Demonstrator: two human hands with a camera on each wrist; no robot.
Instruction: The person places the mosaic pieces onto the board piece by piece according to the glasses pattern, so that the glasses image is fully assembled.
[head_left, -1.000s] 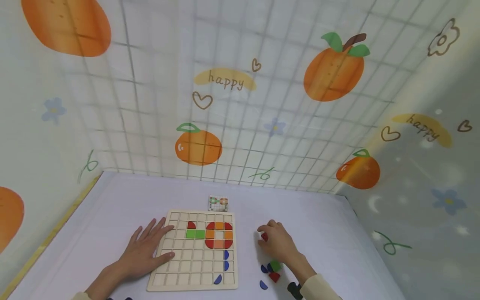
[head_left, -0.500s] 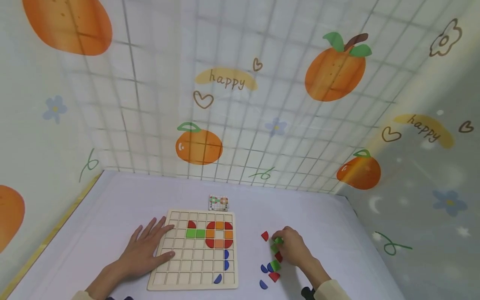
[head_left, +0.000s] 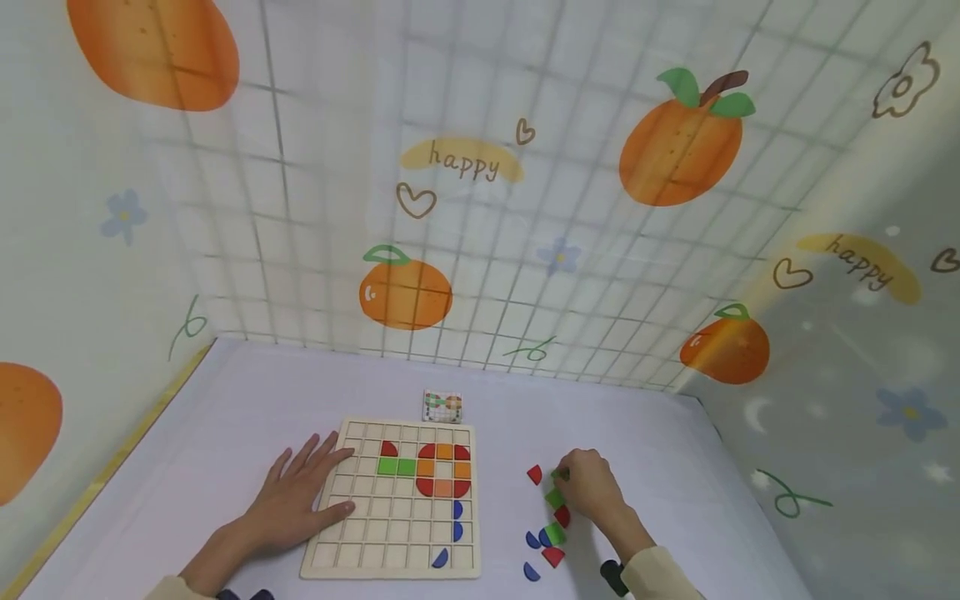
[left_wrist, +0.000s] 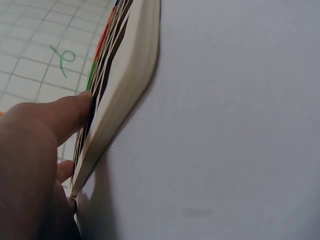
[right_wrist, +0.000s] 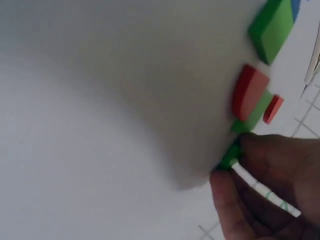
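Observation:
My left hand (head_left: 292,496) lies with straight fingers over the left edge of a wooden grid board (head_left: 352,533). In the left wrist view its thumb (left_wrist: 72,112) touches the board's edge. Right of the board, my right hand (head_left: 592,483) pinches a green block (right_wrist: 230,156) between thumb and fingers, low over the table. Close by lie a green square block (head_left: 554,498), a red quarter-round block (head_left: 562,517) and another red one (head_left: 535,474). Red, orange and peach blocks form a ring on the board, beside two green squares (head_left: 387,466) and a red quarter-round (head_left: 389,449).
A small pattern card (head_left: 442,407) lies behind the board. Blue segment-shaped pieces (head_left: 440,557) sit at the board's lower right. More loose pieces, blue (head_left: 532,572), red (head_left: 553,556) and green (head_left: 554,533), lie nearer the front. A printed curtain (head_left: 480,250) stands behind the white table.
My right hand has left the red quarter-round block, moved right, and now pinches a green block. My left hand stays on the board. The head view has shifted slightly.

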